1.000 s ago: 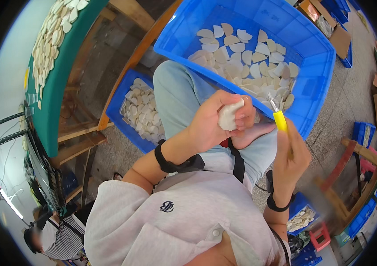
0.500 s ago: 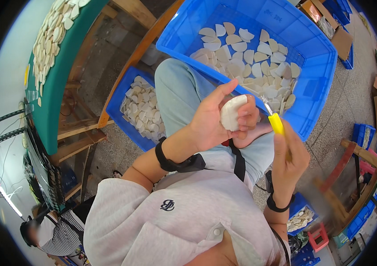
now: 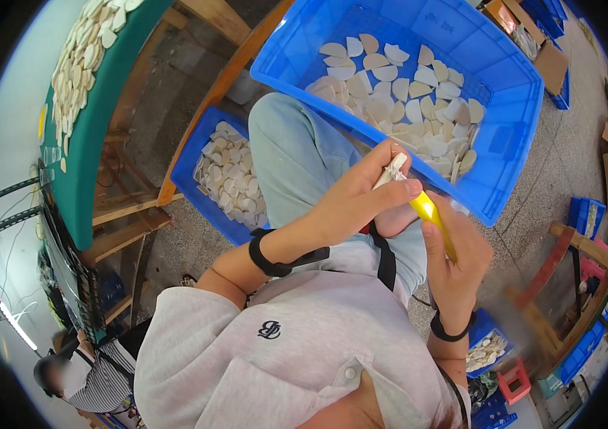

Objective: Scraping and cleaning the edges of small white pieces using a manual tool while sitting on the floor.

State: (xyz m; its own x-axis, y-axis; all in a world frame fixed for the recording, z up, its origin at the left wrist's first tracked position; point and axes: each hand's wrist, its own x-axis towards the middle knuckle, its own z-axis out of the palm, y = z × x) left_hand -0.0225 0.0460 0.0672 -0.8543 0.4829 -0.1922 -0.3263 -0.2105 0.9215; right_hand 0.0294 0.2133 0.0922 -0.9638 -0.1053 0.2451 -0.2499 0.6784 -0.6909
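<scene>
While a large blue bin (image 3: 510, 100) occupied the upper middle of the frame, flat pale pieces (image 3: 413, 111), many of them half-round, lay spread loosely over its floor and more thickly toward its near side. A smaller blue bin (image 3: 211, 214), at the left of centre, was well filled with similar pieces, and a further blue bin (image 3: 486, 321), at the lower right, also contained pale pieces.

Near the centre of the frame, the left hand (image 3: 350, 204) was grasping one white piece (image 3: 387, 174), which stood almost edge-on between thumb and fingers. Just to its right, the right hand (image 3: 461, 247) was closed around a yellow-handled tool (image 3: 430, 211), whose metal tip met the piece, or nearly; I could not tell which. The left thumb reached as far as the tool's front end.

In my judgement, the step in hand was working the edge of this piece with the tip. The next move seemed to call for a firm pinch, with light, controlled pressure, keeping the thumb clear.
</scene>
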